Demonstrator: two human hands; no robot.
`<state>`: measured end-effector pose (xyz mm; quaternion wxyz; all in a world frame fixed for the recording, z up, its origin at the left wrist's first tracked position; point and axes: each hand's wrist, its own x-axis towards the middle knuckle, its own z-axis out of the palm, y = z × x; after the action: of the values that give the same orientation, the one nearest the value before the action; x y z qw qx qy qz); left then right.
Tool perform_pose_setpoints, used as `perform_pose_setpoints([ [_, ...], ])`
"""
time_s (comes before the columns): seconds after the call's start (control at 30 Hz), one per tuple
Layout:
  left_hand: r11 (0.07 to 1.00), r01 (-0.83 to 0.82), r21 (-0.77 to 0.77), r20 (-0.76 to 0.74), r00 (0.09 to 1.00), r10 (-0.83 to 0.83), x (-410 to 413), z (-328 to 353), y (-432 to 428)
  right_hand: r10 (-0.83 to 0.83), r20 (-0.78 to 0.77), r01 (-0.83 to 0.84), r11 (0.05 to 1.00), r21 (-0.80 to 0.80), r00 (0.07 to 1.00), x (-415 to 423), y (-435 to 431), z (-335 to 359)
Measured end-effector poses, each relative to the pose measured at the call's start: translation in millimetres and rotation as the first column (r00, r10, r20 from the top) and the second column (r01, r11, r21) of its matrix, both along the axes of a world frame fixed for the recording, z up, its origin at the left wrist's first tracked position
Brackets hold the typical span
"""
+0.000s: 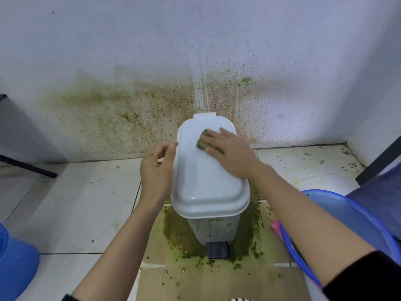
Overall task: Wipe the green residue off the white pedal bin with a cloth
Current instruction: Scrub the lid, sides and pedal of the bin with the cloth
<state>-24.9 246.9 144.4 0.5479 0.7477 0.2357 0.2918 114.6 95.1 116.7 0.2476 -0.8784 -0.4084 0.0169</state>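
The white pedal bin (206,181) stands on stained cardboard against the wall, lid closed, black pedal (217,249) at its foot. Green residue streaks the bin's front below the lid. My right hand (230,155) lies flat on the far part of the lid, fingers straight, pressing a green-soiled cloth (203,141) that shows past my fingertips. My left hand (157,168) is at the lid's left edge, fingers curled, fingertips touching the rim.
A blue basin (347,220) sits on the floor at the right, with a pink item (276,229) beside it. Green splatter covers the wall (152,105) behind the bin and the cardboard (217,279) beneath it. A blue object (15,263) is at the lower left.
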Motion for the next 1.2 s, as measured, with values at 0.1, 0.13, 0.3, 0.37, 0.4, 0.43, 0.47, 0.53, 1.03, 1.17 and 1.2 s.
perform_pose_setpoints([
  [0.1,0.935,0.269,0.229,-0.247,0.946,-0.211,10,-17,-8,-0.195,-0.318,0.298,0.899,0.320,0.928,26,10,-4],
  [0.13,0.891,0.347,0.293,-0.351,0.906,-0.237,12,-23,-10,-0.224,-0.457,0.415,0.828,0.378,0.861,33,11,-5],
  [0.3,0.908,0.346,0.236,-0.355,0.901,-0.251,20,-30,-14,-0.216,-0.655,0.592,0.682,0.429,0.724,32,-6,-24],
  [0.37,0.916,0.329,0.230,-0.347,0.907,-0.239,22,-26,-12,-0.205,-0.607,0.550,0.696,0.461,0.768,10,-19,-28],
  [0.4,0.921,0.323,0.219,-0.343,0.909,-0.238,23,-26,-12,-0.195,-0.597,0.538,0.698,0.473,0.778,-2,-25,-29],
  [0.43,0.924,0.321,0.208,-0.340,0.909,-0.239,23,-26,-12,-0.193,-0.588,0.530,0.699,0.480,0.786,-14,-31,-32],
  [0.47,0.925,0.321,0.201,-0.340,0.909,-0.241,22,-28,-13,-0.202,-0.565,0.519,0.707,0.481,0.800,-26,-37,-36],
  [0.53,0.926,0.322,0.198,-0.345,0.907,-0.242,21,-30,-15,-0.252,-0.493,0.495,0.736,0.461,0.833,-46,-47,-48],
  [1.03,0.935,0.326,0.139,-0.271,0.921,-0.280,23,-37,-14,-0.246,-0.529,0.526,0.700,0.482,0.812,-55,-61,-24],
  [1.17,0.958,0.275,0.083,-0.230,0.941,-0.250,22,-36,-15,-0.277,-0.493,0.541,0.638,0.547,0.825,-93,-72,-36],
  [1.2,0.964,0.258,0.069,-0.212,0.948,-0.238,22,-36,-15,-0.301,-0.467,0.543,0.615,0.572,0.832,-108,-75,-41],
])
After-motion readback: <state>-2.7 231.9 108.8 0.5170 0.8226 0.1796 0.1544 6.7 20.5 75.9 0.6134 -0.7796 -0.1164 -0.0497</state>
